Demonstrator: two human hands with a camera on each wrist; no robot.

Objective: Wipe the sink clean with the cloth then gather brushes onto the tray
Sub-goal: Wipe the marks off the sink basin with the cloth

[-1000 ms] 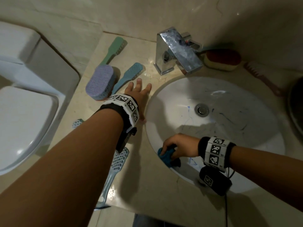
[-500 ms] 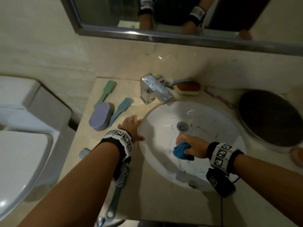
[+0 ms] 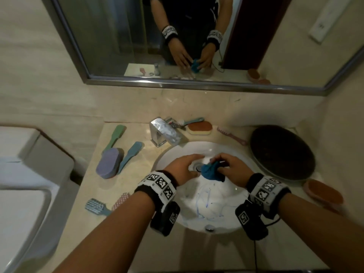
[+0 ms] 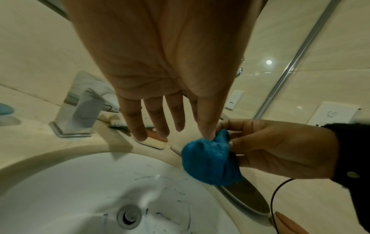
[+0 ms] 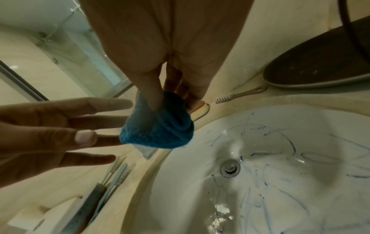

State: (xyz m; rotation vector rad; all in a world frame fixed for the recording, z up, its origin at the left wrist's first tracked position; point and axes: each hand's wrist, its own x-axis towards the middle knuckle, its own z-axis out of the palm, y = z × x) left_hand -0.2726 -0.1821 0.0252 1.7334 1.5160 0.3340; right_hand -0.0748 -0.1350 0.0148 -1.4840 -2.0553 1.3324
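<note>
The white sink carries blue scribble marks around its drain. My right hand pinches a bunched blue cloth between thumb and fingers, held above the drain clear of the basin. My left hand hovers beside it with straight, spread fingers; in the left wrist view one fingertip touches the cloth. A dark round tray sits right of the sink. Green, blue and purple brushes lie left of the faucet.
A chrome faucet stands behind the basin, with an orange-topped brush and a pink brush beside it. Another orange brush lies at the right, two small brushes at the near left. A toilet is left of the counter.
My right hand lifted the cloth from the basin's near-left wall to above the drain. My left hand left the sink rim and came over the basin beside the cloth.
</note>
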